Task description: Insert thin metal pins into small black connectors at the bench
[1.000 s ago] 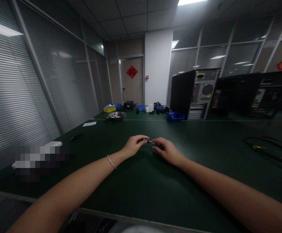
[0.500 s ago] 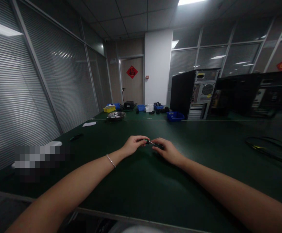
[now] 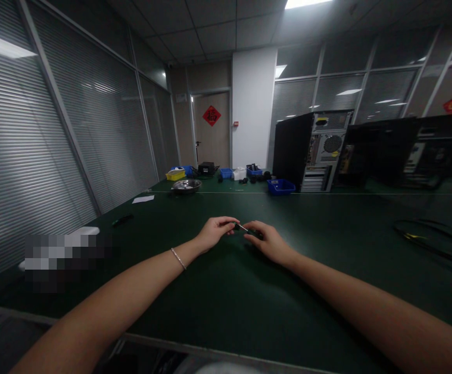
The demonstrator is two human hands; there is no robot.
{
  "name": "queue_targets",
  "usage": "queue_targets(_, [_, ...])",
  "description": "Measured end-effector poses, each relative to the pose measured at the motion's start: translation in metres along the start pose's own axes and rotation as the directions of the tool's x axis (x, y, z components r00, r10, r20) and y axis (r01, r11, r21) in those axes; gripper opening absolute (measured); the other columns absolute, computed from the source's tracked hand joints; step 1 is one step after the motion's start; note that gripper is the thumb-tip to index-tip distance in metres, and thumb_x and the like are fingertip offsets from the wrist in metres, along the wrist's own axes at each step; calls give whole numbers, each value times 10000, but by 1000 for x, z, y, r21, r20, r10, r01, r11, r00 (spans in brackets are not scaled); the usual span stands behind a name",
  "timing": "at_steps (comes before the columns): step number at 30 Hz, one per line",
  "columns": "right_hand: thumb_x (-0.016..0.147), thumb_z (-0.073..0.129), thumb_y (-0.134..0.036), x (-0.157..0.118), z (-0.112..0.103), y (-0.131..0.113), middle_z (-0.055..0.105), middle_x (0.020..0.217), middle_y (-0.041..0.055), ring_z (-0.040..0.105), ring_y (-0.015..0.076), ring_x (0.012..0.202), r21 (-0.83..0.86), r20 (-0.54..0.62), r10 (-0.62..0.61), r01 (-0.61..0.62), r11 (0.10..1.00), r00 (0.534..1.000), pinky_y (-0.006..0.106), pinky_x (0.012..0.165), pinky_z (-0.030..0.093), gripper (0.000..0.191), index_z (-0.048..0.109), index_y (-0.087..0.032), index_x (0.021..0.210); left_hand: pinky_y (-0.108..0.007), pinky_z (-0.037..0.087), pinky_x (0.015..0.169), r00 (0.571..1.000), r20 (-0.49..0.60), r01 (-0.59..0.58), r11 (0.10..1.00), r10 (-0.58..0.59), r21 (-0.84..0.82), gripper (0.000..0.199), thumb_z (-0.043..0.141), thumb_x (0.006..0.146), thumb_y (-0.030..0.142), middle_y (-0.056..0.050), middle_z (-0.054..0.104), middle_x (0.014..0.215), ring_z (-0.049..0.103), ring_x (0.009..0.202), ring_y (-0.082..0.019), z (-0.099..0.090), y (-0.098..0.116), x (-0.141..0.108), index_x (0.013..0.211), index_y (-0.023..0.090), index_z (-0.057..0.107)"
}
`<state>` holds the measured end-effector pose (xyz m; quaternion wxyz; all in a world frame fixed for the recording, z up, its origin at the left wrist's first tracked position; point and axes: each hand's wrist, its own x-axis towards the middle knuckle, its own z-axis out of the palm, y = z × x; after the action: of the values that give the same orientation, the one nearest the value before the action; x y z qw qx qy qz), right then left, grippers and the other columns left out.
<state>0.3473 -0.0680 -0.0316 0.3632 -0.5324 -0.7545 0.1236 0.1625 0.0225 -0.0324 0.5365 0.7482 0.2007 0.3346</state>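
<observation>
In the head view, my right hand (image 3: 271, 243) is closed round the dark handle of a screwdriver (image 3: 243, 228). Its thin metal shaft points left, toward my other hand. My left hand (image 3: 212, 235) pinches a small dark piece with a bit of green (image 3: 236, 226) between thumb and fingers. The shaft's tip meets this piece; whether it sits inside it is too small to tell. Both hands are just above the green tabletop (image 3: 226, 306), and a thin bracelet (image 3: 178, 258) circles my left wrist.
A black computer case (image 3: 293, 150) stands at the back right beside a blue bin (image 3: 281, 187). At the back left are a metal bowl (image 3: 187, 190) and a yellow bin (image 3: 175, 175). Black cables (image 3: 443, 236) lie right, a green-and-black tool (image 3: 122, 220) left.
</observation>
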Motion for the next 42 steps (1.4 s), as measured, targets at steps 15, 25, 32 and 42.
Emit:
queue_targets(15, [818, 511, -292, 0, 0, 0, 607, 971, 40, 540, 176, 845, -39, -44, 52, -54, 998, 998, 303, 734, 428, 252, 586, -213, 1045, -268, 414, 751, 985, 173, -39, 960, -10, 277, 228, 503, 814, 327, -46, 594, 860, 542, 811, -143, -5, 1, -2, 906, 138, 591])
queue_targets(25, [813, 520, -279, 0, 1, 2, 600, 981, 35, 542, 171, 857, -25, -20, 8, -9, 1000, 1000, 298, 743, 425, 236, 589, -216, 1029, -277, 372, 816, 974, 191, -210, 816, 124, 539, 301, 378, 867, 359, -47, 582, 924, 510, 894, -172, -1, 2, -4, 916, 184, 618])
queue_targets(32, [789, 536, -247, 0, 1, 0, 593, 899, 19, 537, 158, 791, -48, 12, 40, -40, 998, 999, 267, 672, 408, 157, 572, -207, 936, -273, 384, 710, 976, 212, -166, 784, 45, 599, 379, 477, 780, 506, -53, 535, 909, 490, 840, -181, -6, 11, -8, 932, 170, 568])
queue_targets(42, [758, 573, -243, -3, 3, -4, 604, 865, 13, 541, 156, 753, -171, 131, 3, 20, 985, 991, 240, 638, 375, 218, 535, -232, 973, -302, 377, 744, 955, 296, -191, 709, -27, 679, 489, 626, 637, 540, -52, 471, 977, 454, 893, -201, -9, 12, -9, 963, 187, 536])
